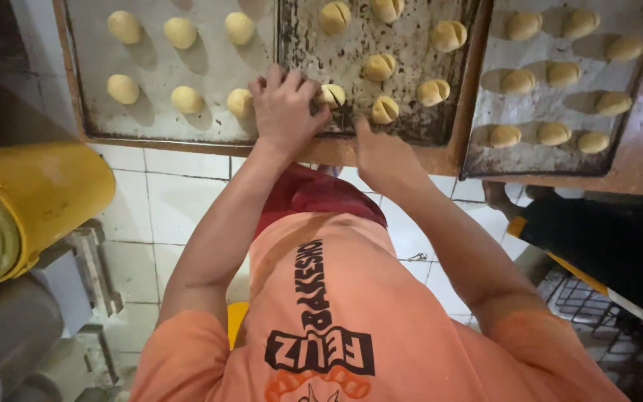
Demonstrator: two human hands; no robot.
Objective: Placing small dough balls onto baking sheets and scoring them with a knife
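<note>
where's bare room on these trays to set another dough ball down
Bare patches: the left floured metal tray along its near edge, below the smooth dough balls; the middle dark tray at its near right corner, right of the slit dough ball. Crowded: around the left hand on a slit ball, the right hand beside it, and the full right tray.
</note>
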